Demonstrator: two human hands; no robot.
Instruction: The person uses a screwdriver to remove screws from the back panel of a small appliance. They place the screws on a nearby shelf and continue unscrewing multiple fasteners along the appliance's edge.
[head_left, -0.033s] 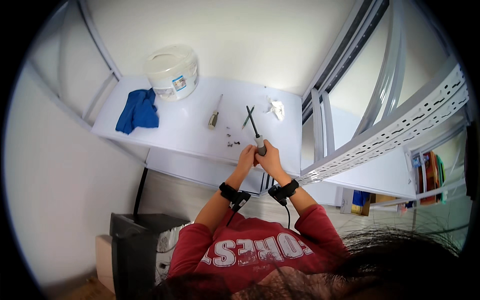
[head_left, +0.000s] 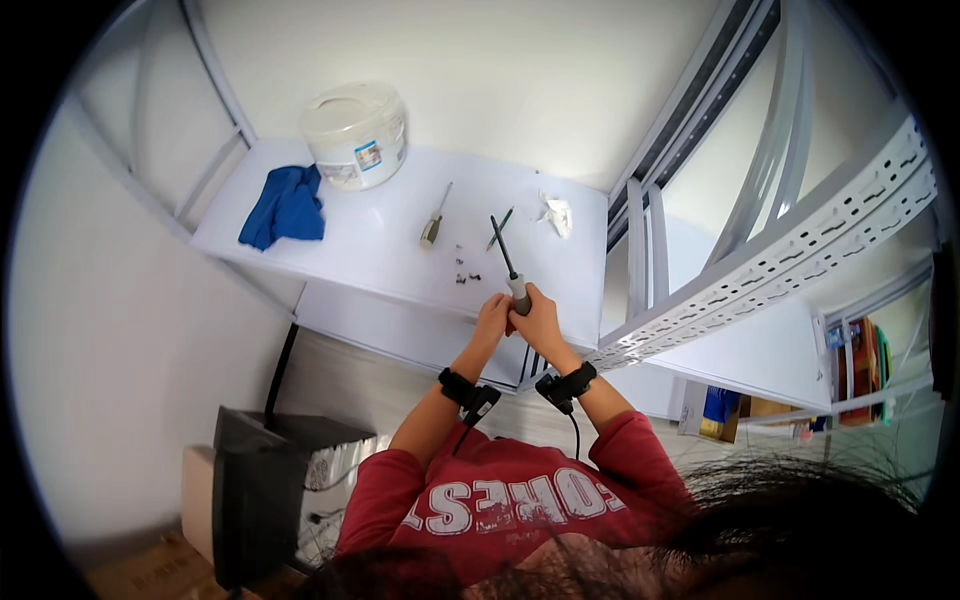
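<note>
My right hand is closed around a screwdriver with a grey handle. Its long dark shaft points up and away over the white tabletop. Against it, my left hand is closed with bent fingers near the handle's lower end. A bit of red shows between the hands; what the left fingers hold is hidden. Just beyond them lie several small dark screws. Farther off are a second screwdriver with a brownish handle and a thin green pen-like stick, partly behind the held shaft.
A white lidded bucket stands at the back left, beside a blue cloth. Crumpled white tissue lies at the back right. A perforated metal shelf post runs along the right. A black bin-like box is at lower left.
The view has shifted slightly, so the tabletop and its objects sit a little higher in the picture. Both hands keep nearly the same pose, the screwdriver still in the right.
</note>
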